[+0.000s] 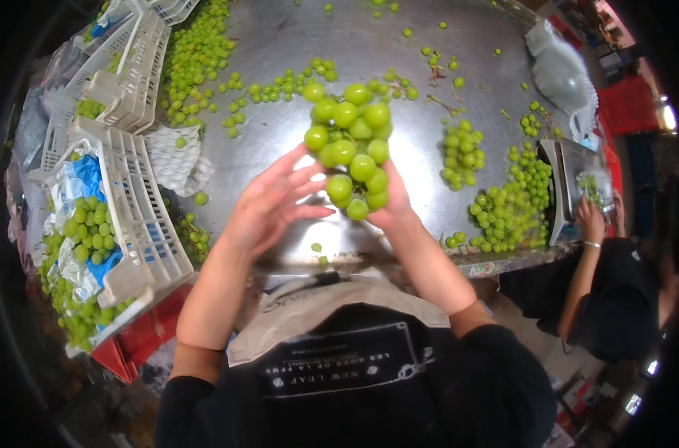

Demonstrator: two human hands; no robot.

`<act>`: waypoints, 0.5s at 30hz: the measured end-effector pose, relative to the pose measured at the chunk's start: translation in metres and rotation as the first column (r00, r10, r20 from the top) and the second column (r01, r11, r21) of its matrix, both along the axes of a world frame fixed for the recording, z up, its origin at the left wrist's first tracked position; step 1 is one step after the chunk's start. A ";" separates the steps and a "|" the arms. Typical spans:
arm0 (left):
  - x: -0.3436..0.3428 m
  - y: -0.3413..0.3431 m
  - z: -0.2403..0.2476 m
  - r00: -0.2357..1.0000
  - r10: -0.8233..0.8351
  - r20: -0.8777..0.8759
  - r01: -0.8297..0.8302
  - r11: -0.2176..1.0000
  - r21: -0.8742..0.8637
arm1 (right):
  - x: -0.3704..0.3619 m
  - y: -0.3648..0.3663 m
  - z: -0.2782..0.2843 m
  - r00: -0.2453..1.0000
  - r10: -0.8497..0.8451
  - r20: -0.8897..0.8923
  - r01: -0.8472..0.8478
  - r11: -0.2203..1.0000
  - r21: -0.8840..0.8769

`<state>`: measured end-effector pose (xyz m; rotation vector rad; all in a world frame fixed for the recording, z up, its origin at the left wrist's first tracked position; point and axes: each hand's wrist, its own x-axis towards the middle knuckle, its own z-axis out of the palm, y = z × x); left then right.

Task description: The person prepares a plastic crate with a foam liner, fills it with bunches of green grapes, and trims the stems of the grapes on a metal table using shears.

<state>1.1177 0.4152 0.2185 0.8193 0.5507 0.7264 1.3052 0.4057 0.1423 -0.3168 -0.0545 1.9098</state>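
A bunch of large green grapes (358, 142) is held up above the metal table, in the middle of the head view. My right hand (395, 201) grips it from the right, with most of its fingers hidden behind the fruit. Close against the left side of the bunch is my left hand (276, 200), palm up, its fingers stretched out and spread. Its fingertips reach to the edge of the grapes, and whether they touch I cannot tell.
White plastic crates (149, 213) with grapes line the left. Heaped grapes (197, 63) lie far left on the metal table (272, 30), more bunches (511, 198) at right. A scale (571, 194) stands by a co-worker's hand (591, 222). Clear plastic packaging (559, 67) sits far right.
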 end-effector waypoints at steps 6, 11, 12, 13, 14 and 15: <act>-0.006 -0.004 0.023 0.975 0.058 -0.214 -0.012 0.978 0.207 | 0.009 0.003 -0.009 0.973 0.069 -0.220 -0.052 0.995 0.081; -0.012 -0.001 0.011 0.912 0.286 -0.294 -0.154 0.903 0.401 | 0.009 -0.001 0.008 0.929 0.118 -0.350 -0.111 0.993 0.040; -0.009 -0.002 0.010 0.896 0.326 -0.300 -0.187 0.892 0.412 | 0.010 -0.001 0.006 0.895 0.131 -0.427 -0.124 0.991 0.046; -0.007 -0.003 0.010 0.872 0.380 -0.308 -0.212 0.861 0.462 | 0.010 -0.002 0.007 0.888 0.144 -0.437 -0.136 0.989 0.049; -0.003 -0.004 0.010 0.845 0.433 -0.313 -0.234 0.827 0.512 | 0.009 -0.004 0.009 0.881 0.156 -0.447 -0.148 0.988 0.053; -0.001 -0.004 0.010 0.816 0.485 -0.315 -0.253 0.789 0.560 | 0.009 -0.006 0.010 0.873 0.168 -0.457 -0.160 0.985 0.057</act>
